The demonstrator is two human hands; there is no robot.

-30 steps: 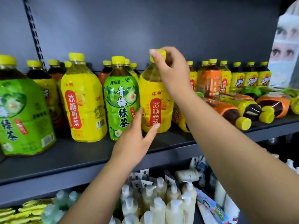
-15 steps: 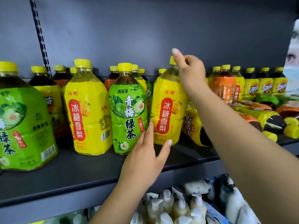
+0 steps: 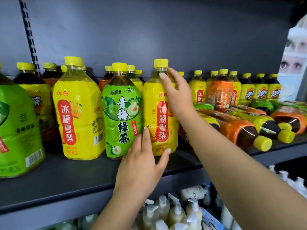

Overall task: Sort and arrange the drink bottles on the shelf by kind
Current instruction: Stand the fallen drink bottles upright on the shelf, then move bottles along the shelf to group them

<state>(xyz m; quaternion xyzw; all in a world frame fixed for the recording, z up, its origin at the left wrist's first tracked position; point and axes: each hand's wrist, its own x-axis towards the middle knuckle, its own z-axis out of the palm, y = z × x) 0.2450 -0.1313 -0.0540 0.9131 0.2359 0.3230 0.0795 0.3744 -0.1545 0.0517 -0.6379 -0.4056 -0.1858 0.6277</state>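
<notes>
Head view. My landmark is the green plum tea bottle (image 3: 122, 113), upright at mid shelf (image 3: 66, 178).

- The yellow pear-drink bottle (image 3: 154, 110) stands upright, touching the tea bottle's right side.
- My right hand (image 3: 178, 98) cups its shoulder. The fingers (image 3: 164, 80) curl round the far side, with the index tip at the neck just under the cap. It looks like a light hold, not a full clamp.
- My left hand (image 3: 141, 165) is flat with the fingers straight. The tips touch the base where the tea bottle and pear bottle meet. It holds nothing.

My read: the step is to get this pear bottle beside its match. The second pear-drink bottle (image 3: 78, 113) touches the tea bottle's left side, so the tea bottle splits the pair.

How I'd run it:
- Grip the shoulder firmly with the right hand, not the neck. The bottle looks full and likely tips if hauled by the top.
- Lift it clear rather than slide it, since a slide would probably shove the tea bottle.
- Use the left hand to steady the tea bottle, or draw it forward to free the slot.
- Watch the lying orange-label bottles (image 3: 232, 130) right of the tea bottle, just past the pear bottle. A forearm knock could roll them off the shelf edge.
- Set it down with the label facing forward.
</notes>
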